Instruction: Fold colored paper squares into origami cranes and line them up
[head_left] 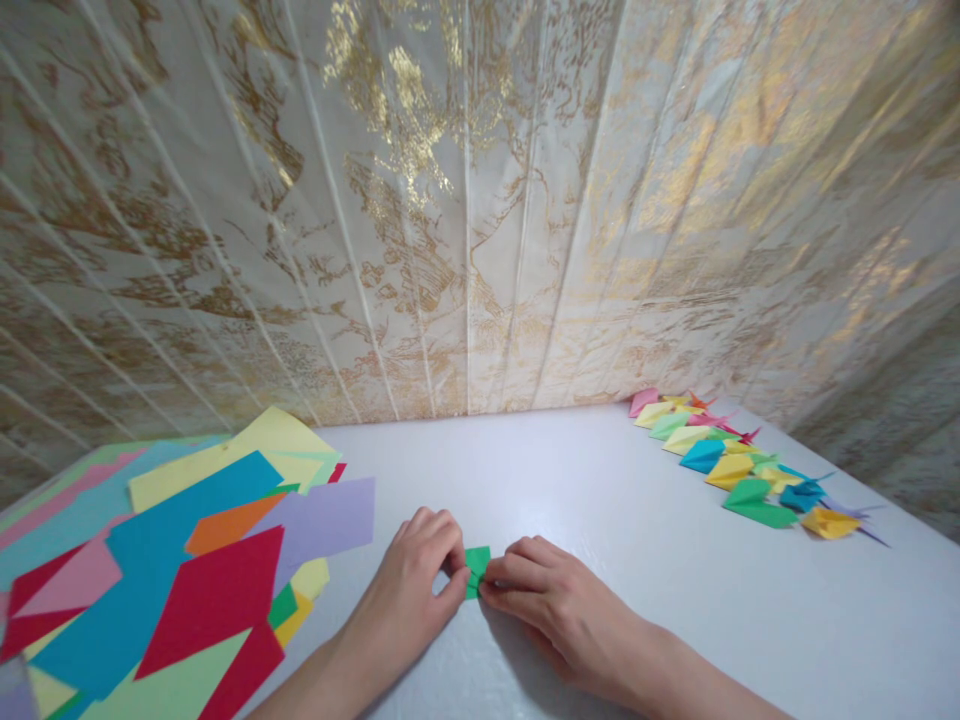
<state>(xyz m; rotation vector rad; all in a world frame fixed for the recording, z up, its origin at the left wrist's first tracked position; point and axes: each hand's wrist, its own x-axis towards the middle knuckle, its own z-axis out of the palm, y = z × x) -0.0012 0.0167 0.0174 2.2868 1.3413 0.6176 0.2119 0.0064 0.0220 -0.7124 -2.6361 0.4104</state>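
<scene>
A small piece of green paper (478,560) is held between two bare hands, low over a white table (487,480). Its left edge is pinched by the thumb and forefinger of the left hand (421,562), which is curled, with a rounded gap left behind the fingertips. Its right edge is gripped by the bunched thumb and fingers of the right hand (559,592), closed more narrowly. Whether the underside is touched by the table cannot be told, and the finer creases are too small to be read.

For clean handling, the paper would best be steadied by the left fingertips while edges are aligned and pressure is applied lightly by the right; at so small a size, corners could easily be skewed or torn. Loose coloured sheets (214,600) are spread to the left of the hands; folded paper pieces (754,500) are lined up beyond the right hand.
</scene>
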